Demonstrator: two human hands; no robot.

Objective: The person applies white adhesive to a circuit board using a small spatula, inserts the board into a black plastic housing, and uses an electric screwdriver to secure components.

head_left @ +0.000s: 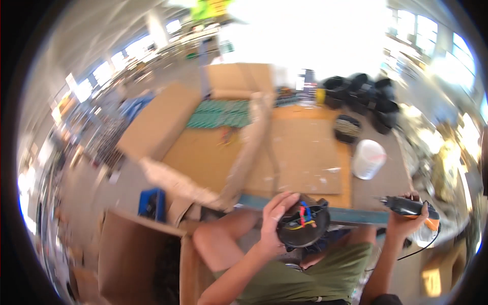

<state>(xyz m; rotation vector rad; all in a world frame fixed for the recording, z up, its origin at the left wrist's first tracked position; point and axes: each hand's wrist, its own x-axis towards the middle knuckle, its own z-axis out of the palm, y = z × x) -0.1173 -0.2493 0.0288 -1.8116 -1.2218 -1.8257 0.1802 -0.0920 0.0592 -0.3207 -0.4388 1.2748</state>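
My left hand (272, 223) is closed on the left rim of a round black plastic housing (311, 235), held above my lap at the table's near edge. The housing's hollow side faces up, with blue, red and yellow wires (303, 216) inside. Off to the right, my right hand (406, 224) grips a black and orange electric screwdriver (409, 207). Its bit points left, toward the housing but well apart from it. A thin black cord (419, 250) hangs from the screwdriver.
On the table, an open cardboard box (195, 165) holds green parts (218, 114). A cardboard sheet (305, 152), white tub (368, 159), black bowl of small pieces (347, 129) and several black cups (361, 94) stand rightward. Lower left are a large carton (134, 254) and blue bin (152, 204).
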